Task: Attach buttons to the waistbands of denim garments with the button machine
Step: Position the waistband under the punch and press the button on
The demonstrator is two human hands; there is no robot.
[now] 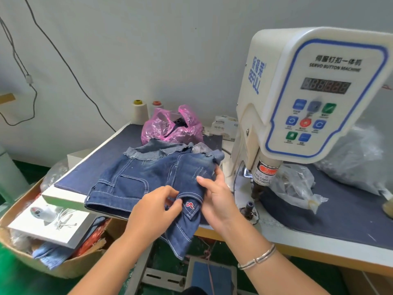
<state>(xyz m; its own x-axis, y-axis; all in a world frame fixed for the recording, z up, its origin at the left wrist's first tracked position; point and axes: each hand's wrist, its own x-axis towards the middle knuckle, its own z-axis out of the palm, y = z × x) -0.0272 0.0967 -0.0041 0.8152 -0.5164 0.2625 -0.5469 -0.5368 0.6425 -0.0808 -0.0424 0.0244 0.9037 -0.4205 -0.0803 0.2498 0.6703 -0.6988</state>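
Observation:
A small dark-blue denim garment (pixel 148 177) with white stitching and frayed hems lies on the table, its waistband end hanging over the front edge. My left hand (pixel 155 209) pinches the waistband just left of a red embroidered logo (pixel 190 205). My right hand (pixel 214 192) grips the waistband's right side, fingers curled over the fabric. The white servo button machine (pixel 314 92) stands to the right, its press head (pixel 263 173) above the lower die (pixel 248 207), both apart from the garment.
A pink plastic bag (pixel 172 126) and thread cones (pixel 139 111) sit at the table's back. Clear plastic bags (pixel 297 186) lie right of the machine. A cardboard box (pixel 49 231) with a white carton and denim pieces stands lower left. A foot pedal (pixel 210 273) is below.

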